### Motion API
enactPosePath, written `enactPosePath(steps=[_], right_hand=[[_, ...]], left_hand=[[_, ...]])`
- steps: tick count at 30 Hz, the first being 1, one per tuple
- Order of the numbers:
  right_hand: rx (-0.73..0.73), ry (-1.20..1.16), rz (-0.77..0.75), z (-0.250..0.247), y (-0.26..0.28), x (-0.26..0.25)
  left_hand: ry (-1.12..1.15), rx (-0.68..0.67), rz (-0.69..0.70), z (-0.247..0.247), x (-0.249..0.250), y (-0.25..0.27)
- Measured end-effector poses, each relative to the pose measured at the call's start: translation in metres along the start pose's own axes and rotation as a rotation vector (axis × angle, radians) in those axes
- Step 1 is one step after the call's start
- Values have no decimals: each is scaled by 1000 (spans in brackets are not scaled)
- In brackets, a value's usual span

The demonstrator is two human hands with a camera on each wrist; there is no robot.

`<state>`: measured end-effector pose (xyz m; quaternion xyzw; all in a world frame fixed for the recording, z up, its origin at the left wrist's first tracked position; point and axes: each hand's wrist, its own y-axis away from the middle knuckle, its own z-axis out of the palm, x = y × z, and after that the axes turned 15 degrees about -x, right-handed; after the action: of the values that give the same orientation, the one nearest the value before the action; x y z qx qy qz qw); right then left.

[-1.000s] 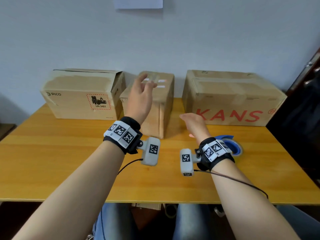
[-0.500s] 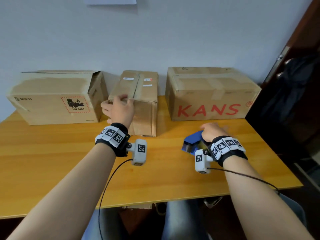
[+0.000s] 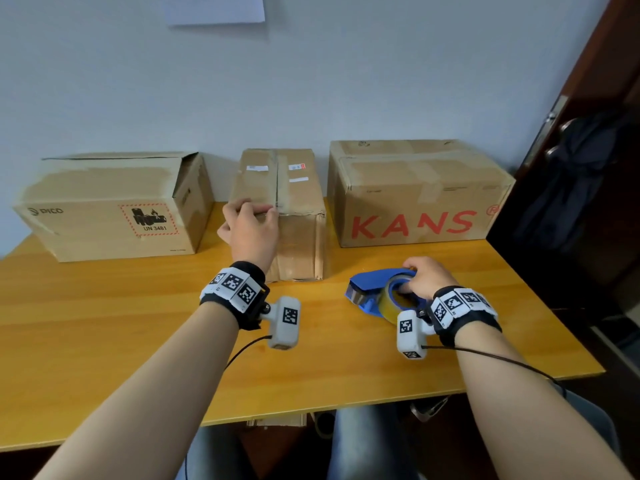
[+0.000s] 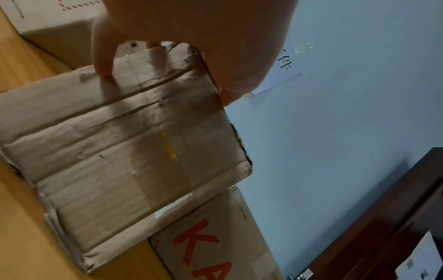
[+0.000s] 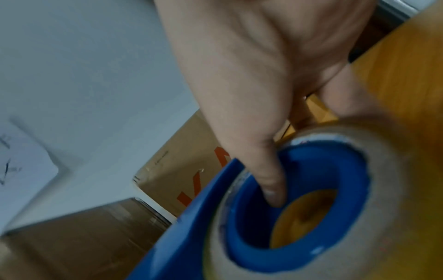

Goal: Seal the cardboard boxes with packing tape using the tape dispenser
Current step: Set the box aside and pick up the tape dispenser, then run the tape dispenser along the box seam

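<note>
A yellow-orange wooden table (image 3: pixel 104 327) stands against a pale blue-grey wall (image 3: pixel 381 71), where a white sheet of paper (image 3: pixel 216 8) hangs above the boxes; a dark brown door (image 3: pixel 595 109) with a metal handle closes off the right side. Three cardboard boxes line the back of the table: the PICO box (image 3: pixel 104 216) on the left with its top flap raised slightly, a narrow creased middle box (image 3: pixel 298 209), and the KANS box (image 3: pixel 415 195) on the right, taped across the top. The left hand (image 3: pixel 251 230) grips the near top edge of the middle box, fingers curled over the top and thumb (image 4: pixel 102 56) pressed on the front face. In front of the KANS box, the blue tape dispenser (image 3: pixel 372 285) is on the table, loaded with a roll of clear tape (image 3: pixel 389 304). The right hand (image 3: pixel 427 278) holds it, thumb (image 5: pixel 268 181) hooked inside the blue hub and fingers wrapped over the rim.
</note>
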<state>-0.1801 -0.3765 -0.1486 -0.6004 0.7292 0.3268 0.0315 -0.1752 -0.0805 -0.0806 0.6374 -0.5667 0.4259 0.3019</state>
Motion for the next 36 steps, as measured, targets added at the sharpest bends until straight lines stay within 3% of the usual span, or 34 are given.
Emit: enactPosePath(steps=[6,12,19,23,30,33,36], right_hand=[[154,-287,-243,-12,15,-29],[380,-424,-408,-32,32,-69],[479,-508,-464,-45,42,-100],[495,-483,-498,-44,41,-105],[563,-404,-680,-48,43,-106],[597,-375,-736,-48,46,-110],[612,-345,-772,-49,49,-115]], left_hand=[[-17,-42,-10,-3,0,8],[-78,-177,17,-7,3,13],[-115,-336,118,-26,-3,1],[-166,-326,105,-31,8,0],[-31,-157,178,-49,53,4],[103,-260,186,-52,68,10],[319,-400,50,-55,78,17]])
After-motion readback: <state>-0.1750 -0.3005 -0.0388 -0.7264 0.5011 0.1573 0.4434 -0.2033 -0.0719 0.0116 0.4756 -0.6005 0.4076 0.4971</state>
